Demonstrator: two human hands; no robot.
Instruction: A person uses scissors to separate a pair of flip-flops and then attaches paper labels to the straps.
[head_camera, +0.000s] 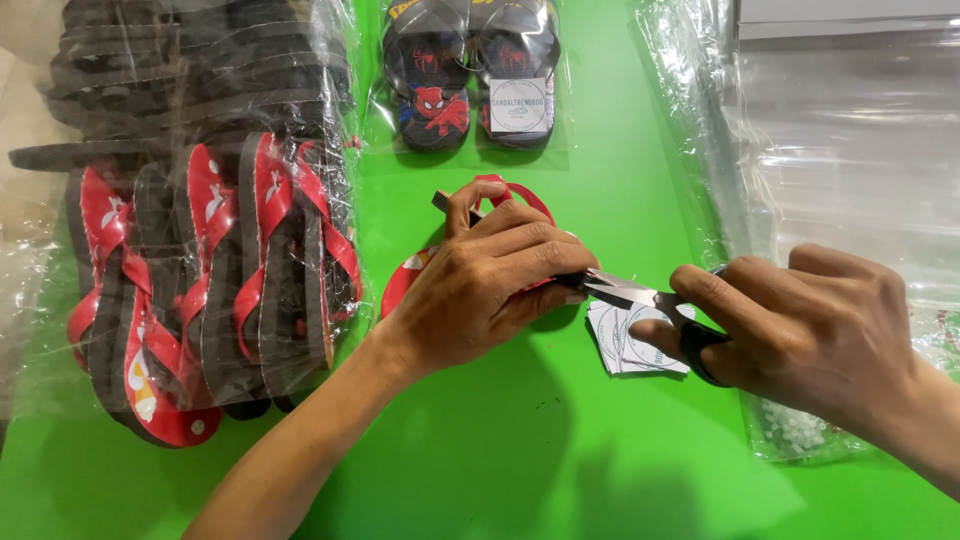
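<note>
- Scissors (640, 298) gripped in right hand (810, 325), blades nearly closed, tips at the red-strapped sandal (500, 215) that left hand (490, 285) clasps at table centre.
- Progress, judged: one packed pair (470, 75) lies at 12 o'clock; bagged sandals (210, 280) at 9 o'clock.
- Paper labels (625, 345) under the scissors; clear bags (840, 150) at 2 o'clock; nothing blocks the green table (520, 450).

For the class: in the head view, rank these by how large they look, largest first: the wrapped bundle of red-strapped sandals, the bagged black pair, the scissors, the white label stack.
1. Wrapped bundle
2. Bagged pair
3. Scissors, partly hidden by the right hand, and label stack: too alike to rank.
</note>
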